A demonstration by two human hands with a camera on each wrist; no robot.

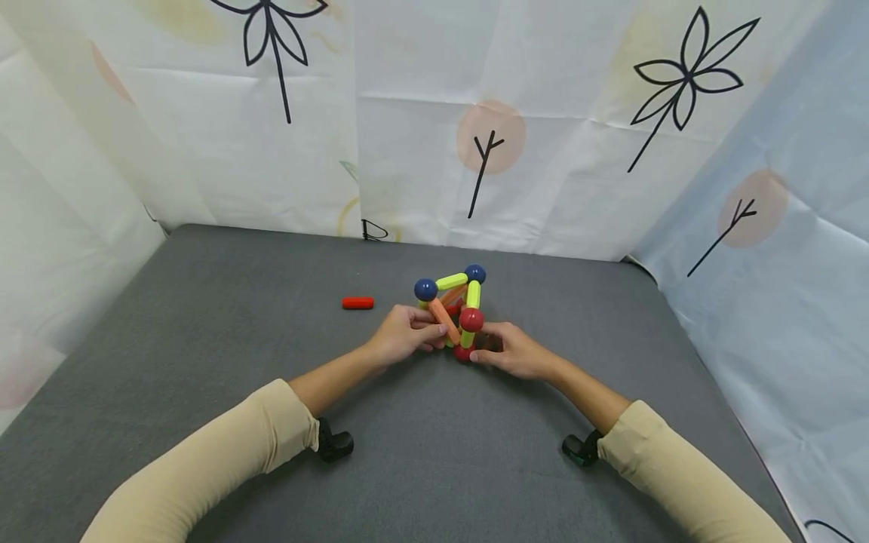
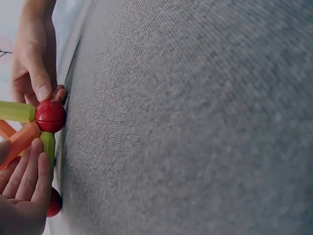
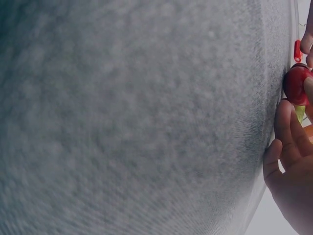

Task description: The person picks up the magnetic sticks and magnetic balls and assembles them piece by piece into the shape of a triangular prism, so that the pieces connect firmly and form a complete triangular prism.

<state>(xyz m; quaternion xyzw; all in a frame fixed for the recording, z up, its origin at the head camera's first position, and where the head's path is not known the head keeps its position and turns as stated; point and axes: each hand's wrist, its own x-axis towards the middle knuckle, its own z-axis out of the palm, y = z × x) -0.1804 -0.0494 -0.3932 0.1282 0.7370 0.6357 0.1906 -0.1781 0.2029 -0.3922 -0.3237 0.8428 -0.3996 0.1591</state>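
A small frame of toy building rods and balls stands on the table between both hands. Two blue balls (image 1: 425, 289) sit at its top, joined by a yellow-green rod (image 1: 452, 281). A red ball (image 1: 471, 320) tops its near corner, with a lower red ball (image 2: 50, 116) beneath at the table surface. My left hand (image 1: 405, 332) pinches a slanted orange rod (image 1: 442, 317) between thumb and fingers, on the frame's left. From the right, my right hand (image 1: 517, 352) holds the lower red ball with thumb and fingertips. The hands hide part of the frame's base.
A loose red rod (image 1: 357, 302) lies on the grey table (image 1: 271, 302), left of the frame. Printed white cloth (image 1: 421, 173) hangs along the table's back edge and both sides. Dark wrist devices (image 1: 335, 443) show at both sleeve cuffs.
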